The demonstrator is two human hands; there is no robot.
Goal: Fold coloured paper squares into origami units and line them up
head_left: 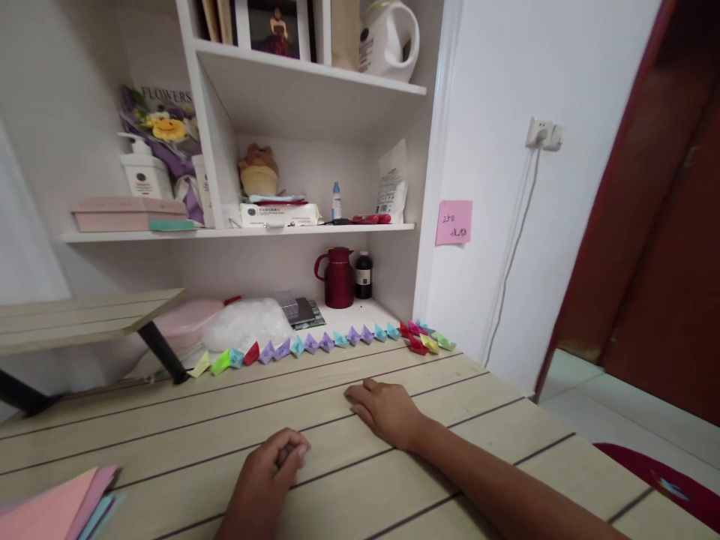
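My left hand (273,465) rests over the front of the slatted wooden table (337,431), its fingers curled in with nothing visible in them. Farther forward, my right hand (385,409) lies palm down on the boards, fingers stretched out and holding nothing. Beyond both hands, a row of small folded paper boats (312,343) runs along the table's back edge in purple, blue, red and green. At the row's right end several boats cluster, among them a yellow boat (429,343). A stack of coloured paper sheets (53,506) lies at the lower left.
A raised wooden stand (84,319) with black legs is on the left. Behind the table, white shelves (315,82) hold a dark red jug (339,277), a dark bottle (363,275) and a plastic bag (247,325). A pink note (454,223) is stuck on the wall.
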